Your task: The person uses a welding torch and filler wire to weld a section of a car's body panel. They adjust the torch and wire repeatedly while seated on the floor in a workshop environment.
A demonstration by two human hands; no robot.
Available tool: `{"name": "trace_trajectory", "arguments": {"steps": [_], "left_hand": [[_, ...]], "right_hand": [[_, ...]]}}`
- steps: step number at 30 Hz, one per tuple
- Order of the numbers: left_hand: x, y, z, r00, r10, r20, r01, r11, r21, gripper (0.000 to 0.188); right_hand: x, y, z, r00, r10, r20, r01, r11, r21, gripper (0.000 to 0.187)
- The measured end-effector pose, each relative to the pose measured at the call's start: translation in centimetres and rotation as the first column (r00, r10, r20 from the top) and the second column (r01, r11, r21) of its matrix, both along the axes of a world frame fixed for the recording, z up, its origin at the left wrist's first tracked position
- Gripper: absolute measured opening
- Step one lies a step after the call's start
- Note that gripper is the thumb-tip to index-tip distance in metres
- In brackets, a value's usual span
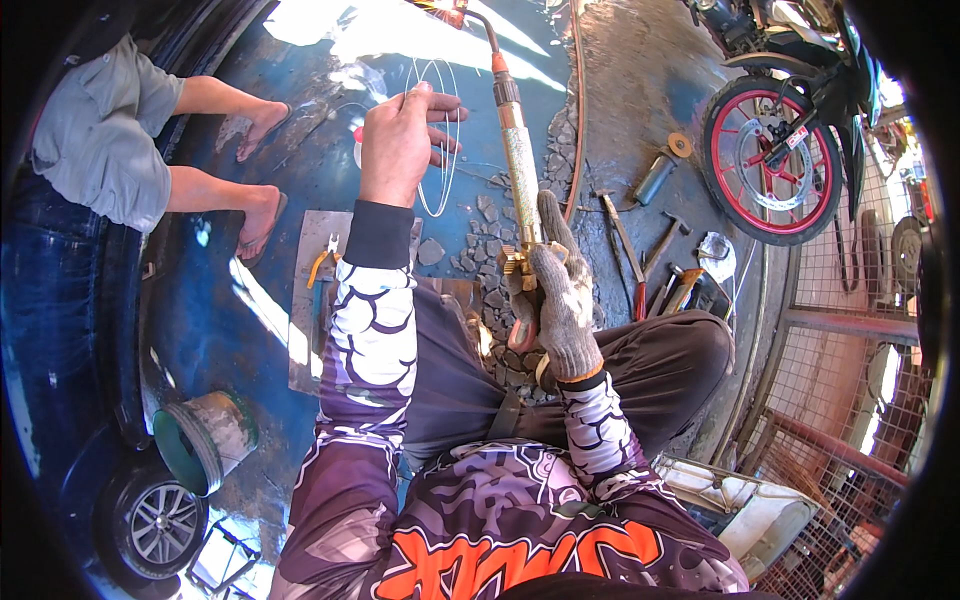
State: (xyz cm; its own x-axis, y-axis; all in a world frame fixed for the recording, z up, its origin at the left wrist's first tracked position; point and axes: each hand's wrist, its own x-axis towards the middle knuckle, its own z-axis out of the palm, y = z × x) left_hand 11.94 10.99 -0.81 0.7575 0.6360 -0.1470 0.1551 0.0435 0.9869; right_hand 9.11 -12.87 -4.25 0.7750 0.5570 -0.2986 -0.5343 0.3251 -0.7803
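Observation:
My bare left hand [395,145] is raised ahead of me, holding a loose coil of thin pale wire [453,185] between thumb and fingers. A grey knitted glove covers my right hand [565,300], which is wrapped round the brass valve end of a gas torch [517,160]. The torch points away from me, its neck bending left at the top edge. Beside the tip is an orange glow [440,12]; what lies under it is mostly cut off. Pliers [322,262] with orange handles lie on a flat plate [303,345] left of my knees.
Broken stone pieces [490,235] cover the floor by the torch. A hose [577,110], hammer [668,238] and gas canister [655,178] lie right, near a motorcycle wheel [770,160]. At left are another person's legs [215,190], a bucket [225,435] and a car wheel [155,520].

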Motion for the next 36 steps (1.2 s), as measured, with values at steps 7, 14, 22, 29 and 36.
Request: {"name": "trace_trajectory", "arguments": {"steps": [7,14,22,29,36], "left_hand": [[-0.1,0.3,0.0,1.0,0.007,0.006,-0.007,1.0,-0.002,0.046],[-0.1,0.1,0.0,1.0,0.021,0.01,-0.021,1.0,0.013,0.045],[-0.2,0.3,0.1,1.0,0.018,0.014,-0.018,1.0,0.003,0.046],[-0.4,0.2,0.2,1.0,0.02,0.013,-0.02,1.0,-0.003,0.047],[-1.0,-0.4,0.6,0.999,-0.036,-0.027,0.037,0.998,0.055,0.046]], "right_hand": [[-0.1,0.2,0.0,0.999,-0.026,-0.029,0.026,0.999,0.021,0.067],[0.0,0.2,0.2,1.0,-0.022,-0.02,0.023,1.0,0.013,0.067],[-0.1,0.2,0.0,1.0,-0.019,-0.02,0.02,0.999,0.05,0.07],[-0.2,-0.3,-0.1,1.0,-0.01,-0.005,0.01,0.998,0.068,0.073],[0.4,-4.1,0.5,0.945,-0.27,0.185,0.249,0.96,0.129,0.083]]}}
